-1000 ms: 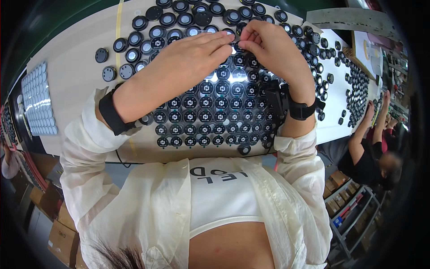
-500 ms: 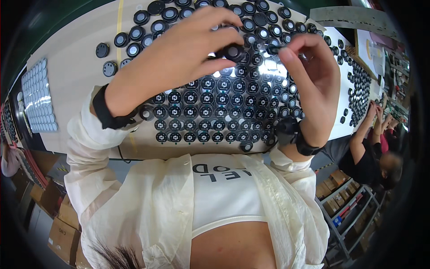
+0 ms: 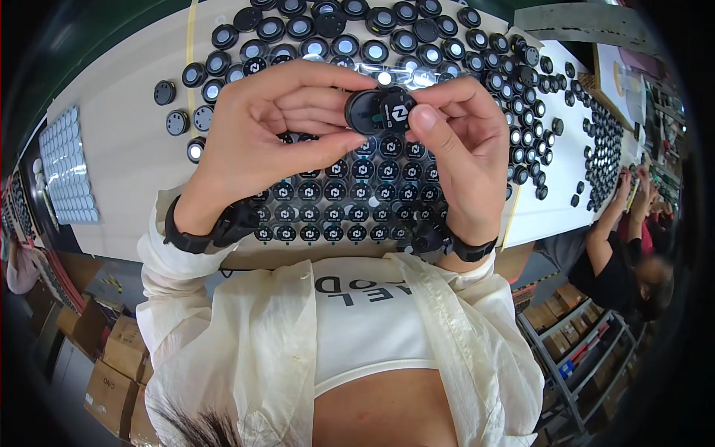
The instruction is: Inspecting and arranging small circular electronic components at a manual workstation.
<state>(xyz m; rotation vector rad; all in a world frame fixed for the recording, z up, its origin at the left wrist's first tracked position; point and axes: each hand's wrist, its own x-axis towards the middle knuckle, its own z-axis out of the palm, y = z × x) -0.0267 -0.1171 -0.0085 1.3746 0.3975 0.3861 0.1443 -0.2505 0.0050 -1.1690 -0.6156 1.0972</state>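
A round black puck [image 3: 359,113] is gripped at upper center between the thumb and fingers of the left hand [image 3: 264,123], and a black disc label with a white emblem [image 3: 398,113] is pinched by the thumb and forefinger of the right hand [image 3: 469,134], overlapping the puck in view. Matching labels [image 3: 335,191] are set in rows below; loose pale-centered pucks [image 3: 375,51] are strewn above across a tan worktable [image 3: 126,160]. A co-worker [image 3: 599,257] is seen at far right.
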